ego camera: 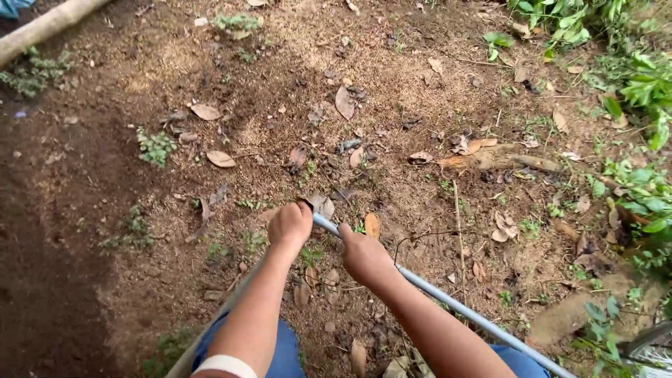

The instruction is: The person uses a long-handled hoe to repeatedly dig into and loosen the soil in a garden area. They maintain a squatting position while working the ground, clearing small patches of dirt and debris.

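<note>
I look down at bare brown soil strewn with dry leaves. My left hand is closed around the upper end of a thin grey metal pole. My right hand grips the same pole just to the right of it. The pole runs from my hands down to the lower right and leaves the frame there. Both my forearms reach up from the bottom edge, and a white band circles my left arm. My blue trousers show below the arms.
Dry leaves and small weeds dot the ground. Green plants line the right side. A pale log or pipe crosses the top left corner. Darker, damp soil covers the left side.
</note>
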